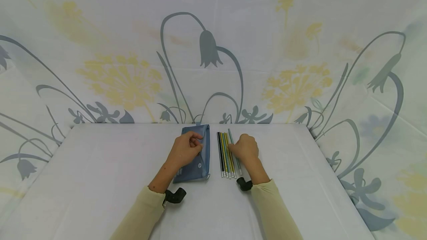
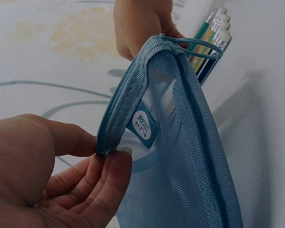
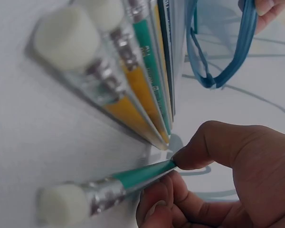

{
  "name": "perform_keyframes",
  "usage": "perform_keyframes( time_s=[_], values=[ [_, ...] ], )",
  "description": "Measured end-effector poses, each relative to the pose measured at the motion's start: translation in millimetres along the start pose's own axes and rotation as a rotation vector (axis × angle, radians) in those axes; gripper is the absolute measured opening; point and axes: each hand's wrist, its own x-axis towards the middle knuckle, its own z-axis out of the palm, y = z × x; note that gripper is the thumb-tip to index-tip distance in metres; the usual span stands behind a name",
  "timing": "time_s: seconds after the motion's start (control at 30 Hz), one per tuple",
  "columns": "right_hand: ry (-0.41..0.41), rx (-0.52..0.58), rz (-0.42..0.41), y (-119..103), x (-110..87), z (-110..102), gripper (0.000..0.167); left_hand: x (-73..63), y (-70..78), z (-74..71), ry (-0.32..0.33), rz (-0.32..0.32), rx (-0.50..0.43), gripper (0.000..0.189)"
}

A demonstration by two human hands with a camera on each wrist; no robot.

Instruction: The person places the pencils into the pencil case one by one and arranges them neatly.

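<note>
A blue mesh zip pouch lies on the white table, and my left hand pinches the edge of its mouth between thumb and fingers. In the left wrist view the pouch gapes, with a small label inside the rim and a cord loop at its corner. My right hand pinches a green pencil with a white eraser, a little right of the others. Several pencils in black, yellow and green lie side by side between the pouch and that hand, eraser ends towards me.
The white tabletop spreads out on both sides of the hands. Behind it hangs a floral cloth, which also runs along the left and right sides. A black wrist camera sits on the left wrist, another camera on the right.
</note>
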Motion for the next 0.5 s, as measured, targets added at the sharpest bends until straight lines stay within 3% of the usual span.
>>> perform_keyframes(
  time_s=[0.5],
  values=[
    [-0.011,0.122,-0.054,-7.9,-4.7,-9.4,0.023,0.7,-0.6,-0.2,-0.008,-0.004,-0.014,0.025]
  ],
)
